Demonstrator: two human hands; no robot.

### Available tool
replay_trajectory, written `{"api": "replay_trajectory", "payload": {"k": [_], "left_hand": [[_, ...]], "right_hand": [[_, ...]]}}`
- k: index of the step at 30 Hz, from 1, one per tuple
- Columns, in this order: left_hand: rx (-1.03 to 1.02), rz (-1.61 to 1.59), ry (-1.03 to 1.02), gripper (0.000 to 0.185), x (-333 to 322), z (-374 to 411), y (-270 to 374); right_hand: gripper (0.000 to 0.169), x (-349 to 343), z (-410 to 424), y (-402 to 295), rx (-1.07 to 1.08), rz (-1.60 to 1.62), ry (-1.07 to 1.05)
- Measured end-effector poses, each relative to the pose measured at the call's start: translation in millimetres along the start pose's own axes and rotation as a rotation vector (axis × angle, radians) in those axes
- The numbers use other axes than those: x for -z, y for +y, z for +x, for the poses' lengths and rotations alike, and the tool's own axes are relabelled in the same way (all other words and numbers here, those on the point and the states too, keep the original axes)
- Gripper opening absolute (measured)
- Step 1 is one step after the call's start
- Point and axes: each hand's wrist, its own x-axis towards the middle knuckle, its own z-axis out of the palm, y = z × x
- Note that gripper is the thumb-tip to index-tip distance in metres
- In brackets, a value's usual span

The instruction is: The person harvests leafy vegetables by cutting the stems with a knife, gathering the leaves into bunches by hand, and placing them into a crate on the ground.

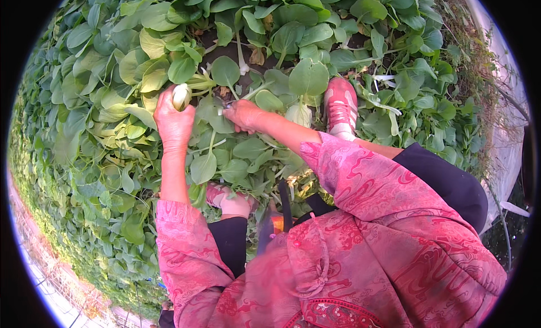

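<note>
My left hand grips a bok choy plant by its base, and the pale, rounded stem end points up between thumb and fingers. Its yellowish-green leaves spread out behind the hand. To the right, my right hand is low among the leaves with its fingers curled. A small greyish, metal-looking tool shows at its fingertips; most of it is hidden. Broad bok choy leaves stand just beyond both hands. A cut-looking white stalk lies on the dark soil between them.
Dense leafy greens cover the ground ahead and left. My right shoe and left shoe stand among the plants. Cut white stalks lie beyond the right shoe. Whitish sheeting and dry stems border the right side.
</note>
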Motion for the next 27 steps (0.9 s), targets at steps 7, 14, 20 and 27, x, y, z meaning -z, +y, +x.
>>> {"api": "replay_trajectory", "payload": {"k": [7,14,20,27], "left_hand": [[0.219,-0.166,-0.022,0.033,55.6,-15.2,27.8],[0.436,-0.861,-0.016,0.032,108.6,-37.8,74.3],[0.526,-0.972,-0.127,0.03,123.4,-84.1,91.2],[0.42,-0.556,-0.218,0.037,153.5,-107.0,127.1]], "right_hand": [[0.032,22.4,-59.7,28.1,0.349,0.3,0.362],[0.048,0.2,-105.7,-19.3,0.371,0.953,0.057],[0.038,-15.8,-157.1,-35.4,0.521,1.115,0.0],[0.04,5.3,-195.0,-31.5,0.796,-0.114,0.637]]}}
